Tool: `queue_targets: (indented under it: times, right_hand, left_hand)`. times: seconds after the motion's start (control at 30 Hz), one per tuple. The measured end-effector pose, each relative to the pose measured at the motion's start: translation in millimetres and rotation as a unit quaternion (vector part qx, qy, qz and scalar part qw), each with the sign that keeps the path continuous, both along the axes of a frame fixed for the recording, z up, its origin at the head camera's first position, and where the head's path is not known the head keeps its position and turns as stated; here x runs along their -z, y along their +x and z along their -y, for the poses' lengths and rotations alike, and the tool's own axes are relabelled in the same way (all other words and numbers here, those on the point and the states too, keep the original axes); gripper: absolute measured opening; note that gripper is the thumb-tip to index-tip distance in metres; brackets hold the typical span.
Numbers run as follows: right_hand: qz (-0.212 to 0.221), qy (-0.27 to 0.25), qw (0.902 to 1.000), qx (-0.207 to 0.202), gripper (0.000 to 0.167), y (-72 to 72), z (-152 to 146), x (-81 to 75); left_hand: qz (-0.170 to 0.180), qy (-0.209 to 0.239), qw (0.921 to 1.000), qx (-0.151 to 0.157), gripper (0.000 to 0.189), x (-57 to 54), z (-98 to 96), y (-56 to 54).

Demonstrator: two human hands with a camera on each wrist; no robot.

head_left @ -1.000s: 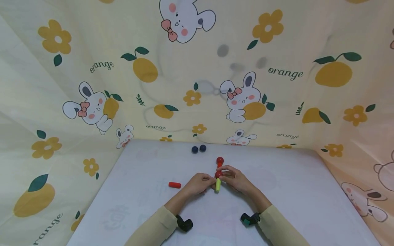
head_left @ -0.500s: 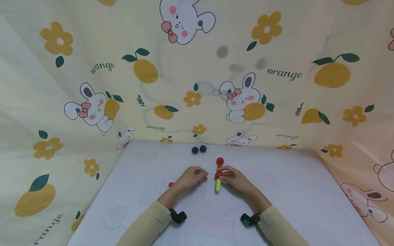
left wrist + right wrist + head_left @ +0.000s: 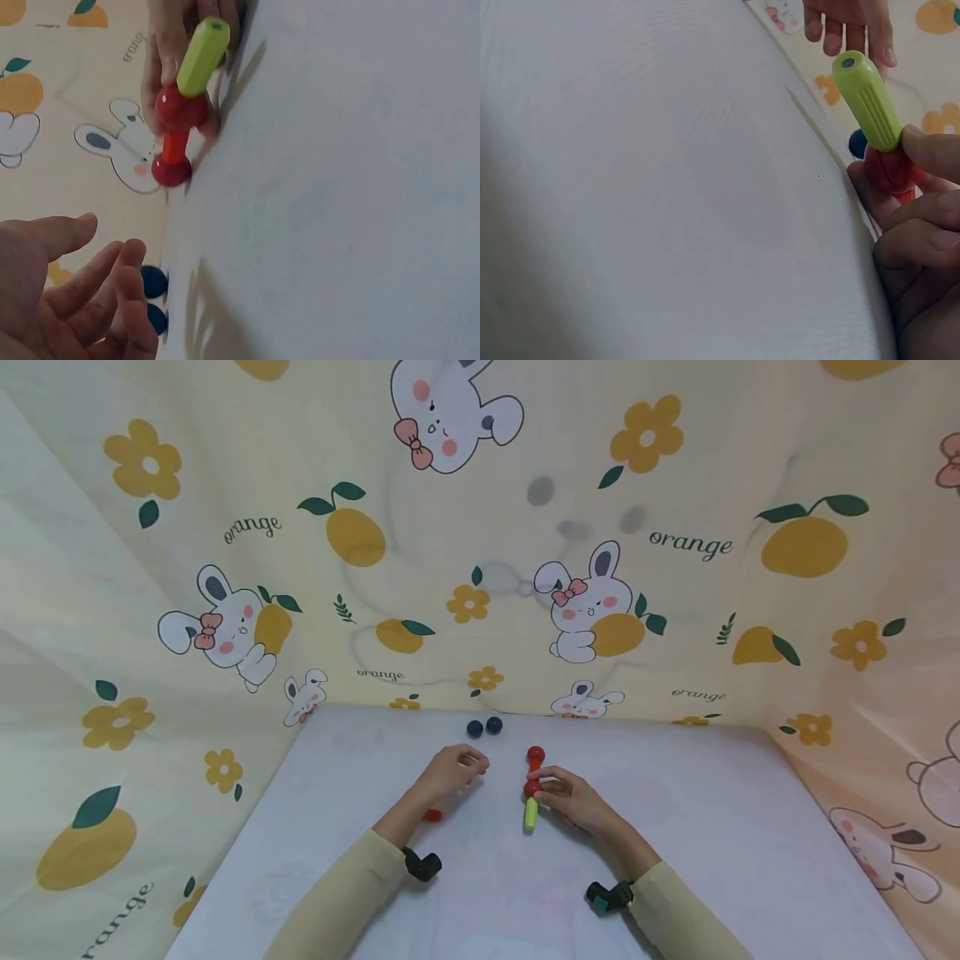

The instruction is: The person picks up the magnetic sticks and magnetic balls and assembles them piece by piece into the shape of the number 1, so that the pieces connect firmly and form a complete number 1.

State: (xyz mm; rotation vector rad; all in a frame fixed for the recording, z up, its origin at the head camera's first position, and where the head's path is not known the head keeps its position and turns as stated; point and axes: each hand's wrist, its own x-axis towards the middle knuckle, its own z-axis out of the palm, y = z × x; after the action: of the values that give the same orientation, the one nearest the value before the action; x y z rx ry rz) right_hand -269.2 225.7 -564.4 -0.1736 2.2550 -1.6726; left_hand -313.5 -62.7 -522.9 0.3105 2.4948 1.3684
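Note:
My right hand (image 3: 573, 800) pinches the nearer red ball (image 3: 182, 107) of a joined toy piece between thumb and fingers. That piece runs from a far red ball (image 3: 536, 755) through a red rod (image 3: 176, 146) to the held ball, then a yellow-green rod (image 3: 868, 101) pointing toward me. A dark dot shows on the yellow-green rod's end. My left hand (image 3: 452, 772) hovers over the table, holding nothing, its fingers loosely bent. Ahead of it lie two dark blue balls (image 3: 475, 728). A loose red rod (image 3: 432, 815) is partly hidden under the left forearm.
The white table (image 3: 480, 893) meets a cloth backdrop (image 3: 450, 527) printed with rabbits and oranges at its far edge. The blue balls sit close to that edge. Cloth also hangs along the left and right sides.
My left hand has let go near the yellow-green rod and moved left and forward, toward the blue balls. Its forearm now covers part of the loose red rod. The right hand keeps its hold.

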Motion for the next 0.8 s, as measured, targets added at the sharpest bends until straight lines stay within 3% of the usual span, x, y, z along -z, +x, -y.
queue_targets:
  times: [0.23,0.5,0.8]
  right_hand:
    - [0.0,-0.006,1.0,-0.006,0.042,-0.2,-0.4,0.9]
    - [0.004,-0.009,0.9999,-0.004,0.042,-0.2,0.6,0.6]
    - [0.018,-0.019,0.9996,0.009,0.041,0.0,2.3,-1.0]
  left_hand:
    - [-0.065,-0.046,0.9966,-0.02,0.024,2.2,7.9,-12.1]
    - [-0.092,-0.083,0.9907,-0.056,0.033,5.1,8.8,-27.1]
    - [-0.138,-0.158,0.9754,-0.068,0.044,5.8,8.2,-39.6]
